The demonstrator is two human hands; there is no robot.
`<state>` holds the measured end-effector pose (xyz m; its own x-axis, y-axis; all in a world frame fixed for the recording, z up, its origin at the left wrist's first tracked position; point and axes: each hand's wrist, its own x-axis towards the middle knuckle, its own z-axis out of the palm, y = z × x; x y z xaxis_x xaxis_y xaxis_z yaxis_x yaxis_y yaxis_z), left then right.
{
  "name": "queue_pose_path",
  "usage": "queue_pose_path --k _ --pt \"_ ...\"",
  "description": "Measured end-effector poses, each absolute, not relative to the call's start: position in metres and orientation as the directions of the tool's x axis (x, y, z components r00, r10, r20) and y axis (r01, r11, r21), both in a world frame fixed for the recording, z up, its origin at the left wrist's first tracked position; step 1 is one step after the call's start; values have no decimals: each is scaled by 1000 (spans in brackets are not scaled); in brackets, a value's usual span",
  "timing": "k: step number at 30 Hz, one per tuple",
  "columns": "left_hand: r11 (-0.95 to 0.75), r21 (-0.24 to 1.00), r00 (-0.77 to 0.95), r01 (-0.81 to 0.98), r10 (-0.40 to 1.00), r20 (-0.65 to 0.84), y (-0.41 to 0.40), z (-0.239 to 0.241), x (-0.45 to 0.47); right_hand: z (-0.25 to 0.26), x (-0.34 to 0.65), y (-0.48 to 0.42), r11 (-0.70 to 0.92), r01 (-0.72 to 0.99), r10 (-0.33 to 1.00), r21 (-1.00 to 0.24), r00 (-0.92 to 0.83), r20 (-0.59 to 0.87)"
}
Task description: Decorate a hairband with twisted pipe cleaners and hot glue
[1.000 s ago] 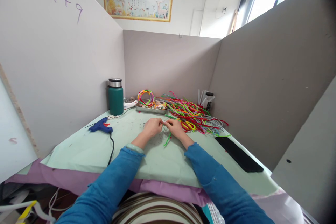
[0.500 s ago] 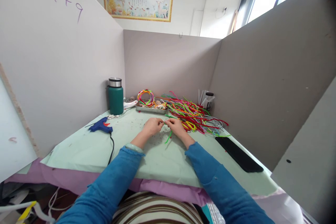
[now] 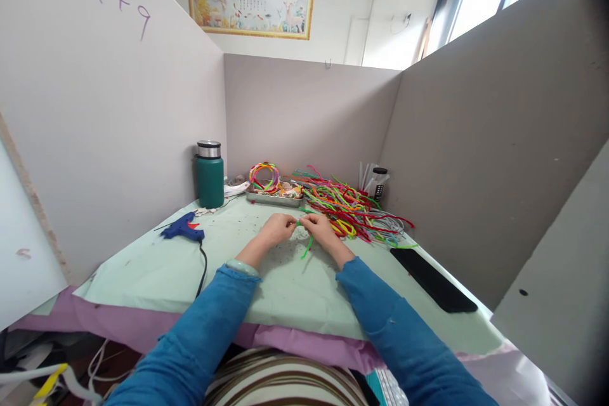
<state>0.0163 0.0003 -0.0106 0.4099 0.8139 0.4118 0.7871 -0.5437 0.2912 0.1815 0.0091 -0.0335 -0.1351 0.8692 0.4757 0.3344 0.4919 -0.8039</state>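
Observation:
My left hand (image 3: pixel 275 231) and my right hand (image 3: pixel 320 230) meet over the middle of the pale green table cover (image 3: pixel 143 266). Both are closed in a pinch on one green pipe cleaner (image 3: pixel 307 246), whose loose end hangs down and left below my right hand. A heap of coloured pipe cleaners (image 3: pixel 349 206) lies just behind and right of my right hand. Small bits are scattered on the cover under the hands.
A blue glue gun (image 3: pixel 183 229) with a black cord lies at the left. A green flask (image 3: pixel 210 175) stands at the back left. A metal tray (image 3: pixel 273 196) holds coloured rings. A black phone (image 3: pixel 432 278) lies at the right. Partition walls enclose three sides.
Both hands have risen slightly and stayed together. The green pipe cleaner's hanging end sits a little higher and shorter than a second ago.

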Motion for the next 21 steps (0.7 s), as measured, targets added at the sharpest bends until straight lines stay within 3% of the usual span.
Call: queue_pose_path --k 8,21 --pt "-478 281 325 832 831 451 0 -9 16 -36 181 12 500 350 864 -792 -141 483" --pt "-325 236 190 916 869 457 -10 -2 18 -29 175 -3 558 355 825 -750 -337 454"
